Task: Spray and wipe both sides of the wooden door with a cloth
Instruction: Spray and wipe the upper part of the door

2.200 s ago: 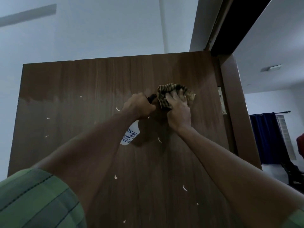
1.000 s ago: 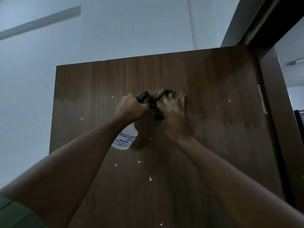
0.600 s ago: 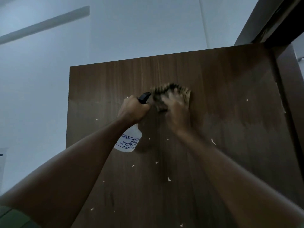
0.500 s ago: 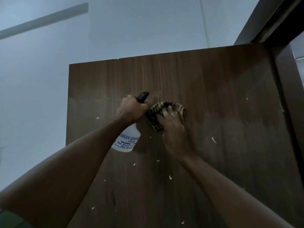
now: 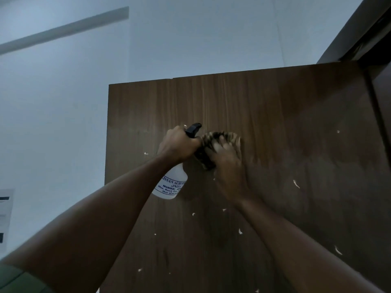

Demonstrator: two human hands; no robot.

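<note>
Tall dark-brown wood-grain door is standing open, filling the centre and right of view, its top edge just under the pale ceiling. It is looking rigid, heavy and hinged, so likely swinging under a hard push; best braced flat-palmed on the face, no handle showing here. Surface is looking smooth laminate, probably slick when wet, and is carrying scattered small white flecks across the lower panel.

White plastic spray bottle with blue print and a black trigger head is hanging just left of door centre, close against the face. Likely light and stiff; fill level not readable. Left hand is wrapping closed around its neck below the trigger, which is the sensible hold.

Crumpled brown-and-tan striped cloth is sitting bunched on the door at mid-height, just right of the bottle's nozzle. Soft, limp, conforming, needing palm pressure to bite. Right hand is pressing it to the wood, fingers spread over it; motion blur, so any curl at the tips is unclear.
</note>
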